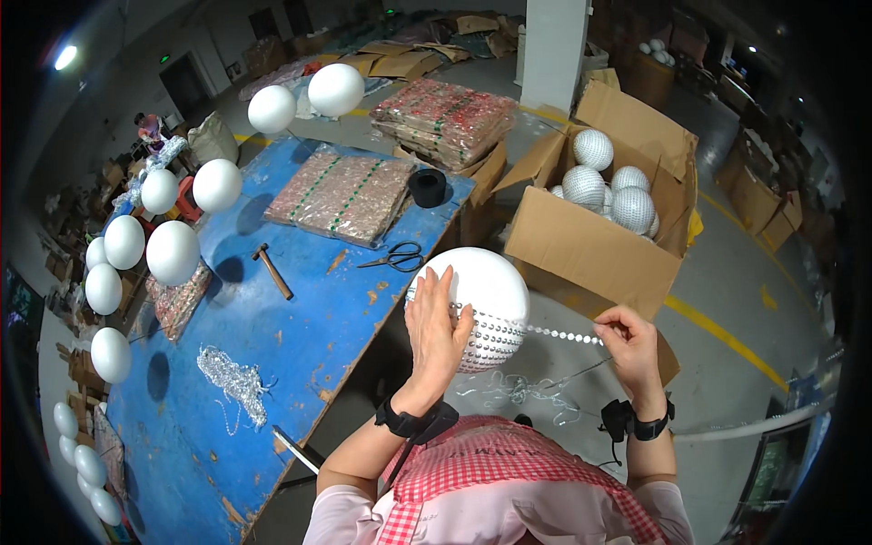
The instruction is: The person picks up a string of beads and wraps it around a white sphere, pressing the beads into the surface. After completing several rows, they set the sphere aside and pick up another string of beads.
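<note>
A large white ball is in front of me beside the table's edge, its lower part wrapped in rows of silvery beads. My left hand lies against the ball's left side, fingers stretched out, thumb near the top bead row. From that row a bead string runs taut to the right. My right hand pinches the string's other end between thumb and fingertips, away from the ball. Whatever holds the ball up is hidden. Loose shiny strands show below it.
The blue table bears a hammer, scissors, black tape roll, wrapped flat pack and bead-string pile. Several plain white balls stand along its left side. A cardboard box at right holds beaded balls.
</note>
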Demonstrator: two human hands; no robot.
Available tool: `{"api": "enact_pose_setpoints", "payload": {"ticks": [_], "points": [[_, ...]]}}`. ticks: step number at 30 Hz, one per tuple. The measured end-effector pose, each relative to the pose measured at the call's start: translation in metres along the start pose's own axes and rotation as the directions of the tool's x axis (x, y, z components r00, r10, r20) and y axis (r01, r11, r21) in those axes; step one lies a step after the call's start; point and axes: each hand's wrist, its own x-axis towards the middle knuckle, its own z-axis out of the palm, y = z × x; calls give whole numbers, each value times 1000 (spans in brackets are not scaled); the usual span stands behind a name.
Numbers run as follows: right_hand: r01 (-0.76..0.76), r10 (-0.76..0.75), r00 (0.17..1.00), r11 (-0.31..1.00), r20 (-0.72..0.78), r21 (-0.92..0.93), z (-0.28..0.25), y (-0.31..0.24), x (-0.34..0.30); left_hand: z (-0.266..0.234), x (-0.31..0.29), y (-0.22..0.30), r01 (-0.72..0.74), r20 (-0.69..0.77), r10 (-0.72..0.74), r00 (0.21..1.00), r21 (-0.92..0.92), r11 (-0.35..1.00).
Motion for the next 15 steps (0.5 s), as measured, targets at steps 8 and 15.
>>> {"api": "enact_pose_setpoints", "payload": {"ticks": [8, 15], "points": [[8, 32, 891, 996, 453, -86, -6, -5, -3, 0, 4, -8, 13, 0, -13, 1000, -27, 1000], [-332, 171, 803, 924, 570, 191, 6, 12, 15, -1, 11, -25, 116, 36, -110, 993, -232, 966]]}}
